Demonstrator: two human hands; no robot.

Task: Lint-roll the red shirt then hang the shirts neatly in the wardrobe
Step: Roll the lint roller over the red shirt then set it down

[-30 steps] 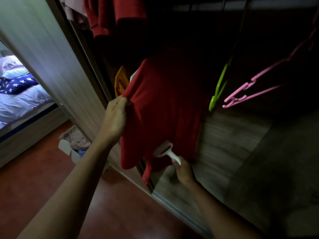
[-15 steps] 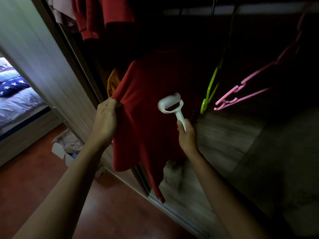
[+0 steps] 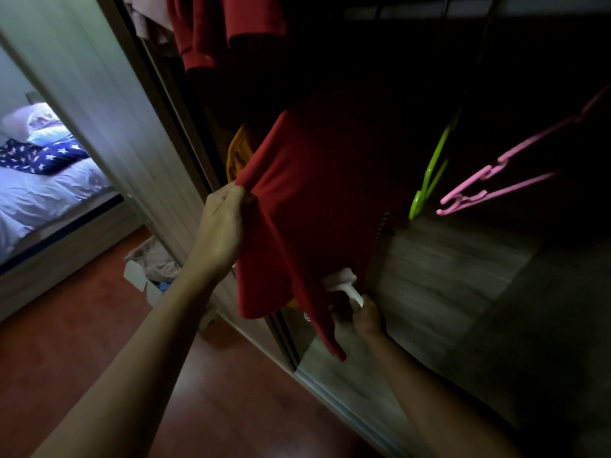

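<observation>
We hold the red shirt out from the dark wardrobe so its cloth is stretched flat enough for the roller to run over it; slack cloth would, we judge, only bunch under the sticky drum. The shirt hangs in the middle of the opening, its top lost in shadow, with a green hanger and a pink hanger empty to its right. Our left hand is pressed shut on the shirt's left edge, thumb and fingers pinching a fold and pulling it toward the near left. Our right hand is curled tight round the white handle of the lint roller, whose drum lies against the shirt low on its right side, near the hem.
</observation>
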